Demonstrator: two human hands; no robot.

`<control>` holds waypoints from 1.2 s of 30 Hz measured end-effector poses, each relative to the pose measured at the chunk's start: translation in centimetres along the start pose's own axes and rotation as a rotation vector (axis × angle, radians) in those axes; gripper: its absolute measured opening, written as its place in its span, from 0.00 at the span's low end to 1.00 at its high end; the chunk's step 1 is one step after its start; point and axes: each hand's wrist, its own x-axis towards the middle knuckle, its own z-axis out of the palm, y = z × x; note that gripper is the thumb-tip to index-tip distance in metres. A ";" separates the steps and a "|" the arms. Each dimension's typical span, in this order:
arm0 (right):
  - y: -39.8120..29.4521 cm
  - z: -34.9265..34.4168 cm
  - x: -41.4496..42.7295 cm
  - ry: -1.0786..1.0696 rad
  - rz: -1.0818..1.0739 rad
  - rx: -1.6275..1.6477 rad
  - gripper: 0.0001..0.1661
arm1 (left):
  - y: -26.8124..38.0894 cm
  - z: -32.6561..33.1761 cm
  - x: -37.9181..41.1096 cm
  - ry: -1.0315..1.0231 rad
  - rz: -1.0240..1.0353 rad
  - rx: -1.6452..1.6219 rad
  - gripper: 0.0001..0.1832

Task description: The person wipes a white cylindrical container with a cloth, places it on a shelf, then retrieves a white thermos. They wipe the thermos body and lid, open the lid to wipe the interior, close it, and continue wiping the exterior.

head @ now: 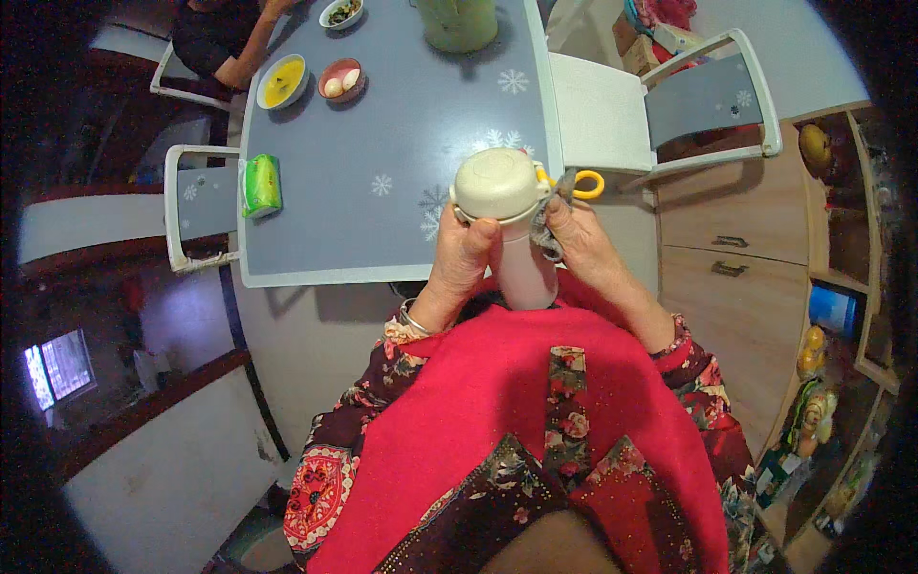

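A drinking bottle [527,269] with a domed cream lid [496,179] stands upright before my chest, close to the table's near edge. My left hand [466,247] grips it just under the lid, with the thumb across the front. Between the fingers and thumb of my right hand [581,233] is a crumpled grey cloth [546,233], pressed against the bottle's right side. A yellow ring [589,184] sticks out beyond these fingers; whether it belongs to the bottle cannot be told. The bottle's far side is hidden.
On the grey table [344,229] are a bowl of yellow soup [284,82], a bowl with eggs [340,80], a dish of food [341,13], a green tissue pack [261,186] and a large greenish container [459,25]. Another person's arm [247,61] is at far left. White chairs [706,100] flank the table.
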 end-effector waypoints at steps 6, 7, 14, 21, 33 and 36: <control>-0.7 -3.6 -0.3 0.134 0.244 0.120 0.40 | 0.6 -0.2 0.3 -0.031 0.099 0.061 0.48; -0.8 -3.5 -0.3 0.237 0.185 0.229 0.41 | 0.3 -0.8 0.3 -0.048 0.089 0.088 0.48; -6.0 -3.0 0.1 -0.085 -0.271 -0.181 0.54 | 0.0 -1.2 -0.6 0.011 0.034 0.147 0.48; -5.8 -1.2 0.2 -0.139 -0.471 -0.730 0.37 | -0.6 -0.7 -0.6 -0.002 0.080 0.303 0.49; -4.4 -1.0 1.0 -0.092 0.137 0.035 0.12 | -1.3 -1.1 -1.4 -0.060 0.311 0.606 0.46; -4.4 -1.7 1.1 -0.152 0.183 0.128 0.19 | -1.6 -1.4 -1.3 -0.076 0.285 0.527 0.44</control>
